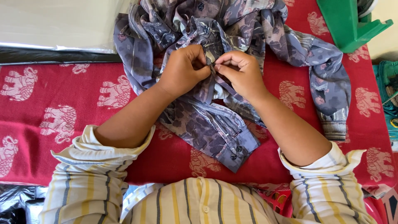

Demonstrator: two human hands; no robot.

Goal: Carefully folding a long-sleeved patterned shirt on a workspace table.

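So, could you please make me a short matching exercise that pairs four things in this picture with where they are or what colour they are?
Things:
1. patterned shirt
2. elephant cloth
3. green object
4. left hand

Descriptions:
A. red with pale animal figures
B. top right corner
C. pinching the shirt front, fingertips meeting the right hand
D. grey-purple, crumpled on the cloth

Pairs: 1-D, 2-A, 3-B, 4-C
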